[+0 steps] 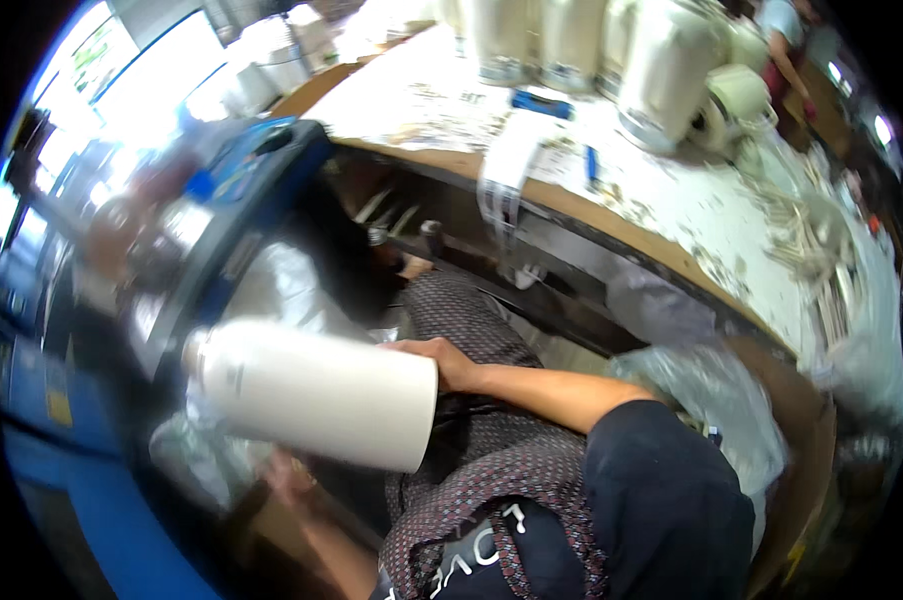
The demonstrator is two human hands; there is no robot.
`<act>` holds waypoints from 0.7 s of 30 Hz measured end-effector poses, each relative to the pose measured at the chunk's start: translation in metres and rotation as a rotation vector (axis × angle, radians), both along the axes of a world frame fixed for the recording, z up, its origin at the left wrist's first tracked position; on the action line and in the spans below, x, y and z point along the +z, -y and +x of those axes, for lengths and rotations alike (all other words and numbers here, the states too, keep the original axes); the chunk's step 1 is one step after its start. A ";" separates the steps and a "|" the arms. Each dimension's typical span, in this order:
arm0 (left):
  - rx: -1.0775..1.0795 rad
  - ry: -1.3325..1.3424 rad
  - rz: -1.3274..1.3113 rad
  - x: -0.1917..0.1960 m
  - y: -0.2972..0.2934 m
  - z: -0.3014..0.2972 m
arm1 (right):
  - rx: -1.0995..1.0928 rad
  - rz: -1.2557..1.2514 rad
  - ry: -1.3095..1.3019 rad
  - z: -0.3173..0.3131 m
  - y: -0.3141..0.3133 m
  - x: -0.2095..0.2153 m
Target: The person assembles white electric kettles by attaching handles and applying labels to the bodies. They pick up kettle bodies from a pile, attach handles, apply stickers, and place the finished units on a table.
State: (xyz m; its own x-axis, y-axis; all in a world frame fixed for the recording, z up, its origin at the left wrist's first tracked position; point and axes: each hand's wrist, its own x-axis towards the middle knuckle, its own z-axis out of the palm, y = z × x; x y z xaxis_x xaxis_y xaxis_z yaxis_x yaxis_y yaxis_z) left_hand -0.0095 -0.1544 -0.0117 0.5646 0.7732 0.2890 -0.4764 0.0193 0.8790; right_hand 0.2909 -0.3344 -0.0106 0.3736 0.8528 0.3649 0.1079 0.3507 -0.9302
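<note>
Right hand point(441, 360) grips the white bottle point(316, 393) (lying sideways).

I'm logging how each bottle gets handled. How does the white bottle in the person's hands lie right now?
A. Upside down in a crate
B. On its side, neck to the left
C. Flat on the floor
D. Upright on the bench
B: the bottle lies sideways in mid-air, neck pointing left, the right hand gripping its wide end.

Bright screen point(99, 55) top left, yellow label point(59, 407) on blue panel
</note>
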 end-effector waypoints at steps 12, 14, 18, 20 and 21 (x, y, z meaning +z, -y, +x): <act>0.128 -0.530 -0.067 0.078 -0.083 0.036 | -0.479 -0.178 0.660 0.036 0.184 -0.010; 0.168 -0.692 -0.052 0.100 -0.081 0.027 | -0.414 -0.925 0.488 0.049 0.282 -0.020; 0.269 -0.917 0.130 0.108 -0.086 0.046 | -0.159 -1.896 0.274 0.013 0.463 -0.109; 0.308 -0.825 -0.021 0.108 -0.066 0.075 | -0.090 -1.842 0.182 -0.004 0.474 -0.129; 0.391 -0.874 -0.062 0.112 -0.056 0.093 | -0.358 -1.765 0.006 -0.011 0.468 -0.150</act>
State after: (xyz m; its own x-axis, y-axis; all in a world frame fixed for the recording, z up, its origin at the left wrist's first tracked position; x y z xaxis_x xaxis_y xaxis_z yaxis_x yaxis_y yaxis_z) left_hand 0.0831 -0.0987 0.1002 0.2599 0.9522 -0.1603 0.3650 0.0568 0.9293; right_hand 0.2800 -0.8021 -0.1602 0.6097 0.0829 -0.7883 -0.0476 -0.9889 -0.1408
